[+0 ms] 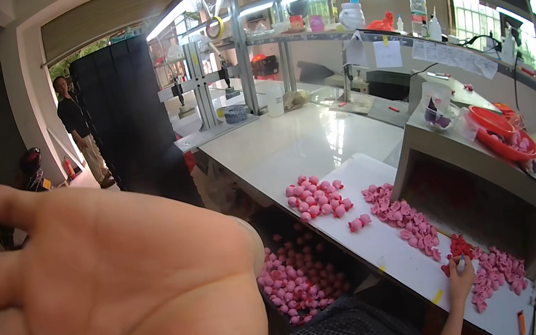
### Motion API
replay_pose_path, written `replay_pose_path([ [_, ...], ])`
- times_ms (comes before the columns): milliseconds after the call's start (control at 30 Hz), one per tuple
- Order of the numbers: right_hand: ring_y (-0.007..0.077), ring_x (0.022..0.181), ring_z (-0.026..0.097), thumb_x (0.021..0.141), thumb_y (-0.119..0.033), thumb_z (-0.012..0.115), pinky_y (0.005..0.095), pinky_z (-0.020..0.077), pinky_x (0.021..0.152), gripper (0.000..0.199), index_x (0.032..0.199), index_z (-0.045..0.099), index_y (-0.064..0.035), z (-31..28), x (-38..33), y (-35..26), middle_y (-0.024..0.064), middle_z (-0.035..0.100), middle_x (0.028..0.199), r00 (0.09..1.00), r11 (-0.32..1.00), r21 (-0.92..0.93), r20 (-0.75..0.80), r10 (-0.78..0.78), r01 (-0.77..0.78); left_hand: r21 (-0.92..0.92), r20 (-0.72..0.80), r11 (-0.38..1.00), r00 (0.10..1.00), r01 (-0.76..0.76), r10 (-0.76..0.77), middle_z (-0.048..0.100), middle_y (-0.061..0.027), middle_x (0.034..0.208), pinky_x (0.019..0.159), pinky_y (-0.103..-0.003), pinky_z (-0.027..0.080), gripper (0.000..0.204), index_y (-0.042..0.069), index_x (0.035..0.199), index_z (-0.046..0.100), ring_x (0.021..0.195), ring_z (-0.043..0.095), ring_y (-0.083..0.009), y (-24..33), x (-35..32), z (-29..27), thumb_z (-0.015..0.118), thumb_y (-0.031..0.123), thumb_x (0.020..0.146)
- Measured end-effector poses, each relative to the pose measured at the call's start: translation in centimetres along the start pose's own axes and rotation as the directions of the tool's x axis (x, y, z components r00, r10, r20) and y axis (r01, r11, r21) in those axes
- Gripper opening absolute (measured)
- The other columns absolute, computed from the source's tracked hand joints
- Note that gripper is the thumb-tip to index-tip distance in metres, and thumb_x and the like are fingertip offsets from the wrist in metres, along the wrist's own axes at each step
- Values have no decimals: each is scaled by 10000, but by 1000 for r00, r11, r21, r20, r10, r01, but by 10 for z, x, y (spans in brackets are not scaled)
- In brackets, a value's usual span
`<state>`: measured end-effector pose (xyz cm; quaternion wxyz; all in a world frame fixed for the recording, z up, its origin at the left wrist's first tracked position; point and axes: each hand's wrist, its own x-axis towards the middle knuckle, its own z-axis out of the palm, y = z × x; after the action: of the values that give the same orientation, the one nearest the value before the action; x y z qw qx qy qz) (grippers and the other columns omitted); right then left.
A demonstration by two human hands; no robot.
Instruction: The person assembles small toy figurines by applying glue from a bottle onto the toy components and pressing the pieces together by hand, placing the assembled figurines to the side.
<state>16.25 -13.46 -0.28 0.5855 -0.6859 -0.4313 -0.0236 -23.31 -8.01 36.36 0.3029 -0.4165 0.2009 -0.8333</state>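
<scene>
Very near the camera, my left hand fills the left side, palm toward me. Its little finger stretches out, the other fingers bend and are partly cut off, and nothing lies on the palm. At the lower right, my right hand is closed on a small white-and-blue thing, too small to name exactly. Just beyond its fingertips is a heap of small red pieces. Pink petal-like pieces lie beside it in one pile and in a long row. Farther back sits a cluster of round pink pieces with red bits.
The white worktable runs diagonally. Below its edge a dark container holds many pink balls. A grey box-like housing carries red baskets. Bottles line a shelf. A person stands by the doorway.
</scene>
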Motion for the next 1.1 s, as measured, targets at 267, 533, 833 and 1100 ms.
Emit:
replay_pose_path([
  [267,180,910,666,894,45,602,306,621,689,46,925,569,38,-5,-3,-6,141,677,984,998,996,59,34,61,-63,-21,607,990,788,139,-97,636,50,907,1044,-402,360,102,200,964,650,906,581,-153,33,-27,-31,662,285,910],
  [533,179,914,668,900,45,601,309,619,684,43,906,558,46,-4,-4,-4,143,668,985,991,982,140,65,117,-125,697,38,675,928,242,-371,520,-164,1357,1101,-390,336,488,-12,1341,481,1262,488,-248,-33,-32,-71,655,80,894],
  [833,149,881,608,934,31,584,298,609,731,40,958,553,41,0,3,16,122,633,997,989,982,142,86,116,-128,-4,464,538,478,843,-745,673,-40,915,799,-351,456,195,58,1046,622,778,588,-187,28,-81,-58,664,58,857],
  [1100,114,763,593,923,-12,627,278,575,649,69,942,595,45,4,-5,11,74,612,860,996,966,245,26,83,-87,449,832,514,-131,731,-540,670,-66,792,731,-410,489,158,108,970,638,774,649,-268,118,-307,-92,679,133,820],
])
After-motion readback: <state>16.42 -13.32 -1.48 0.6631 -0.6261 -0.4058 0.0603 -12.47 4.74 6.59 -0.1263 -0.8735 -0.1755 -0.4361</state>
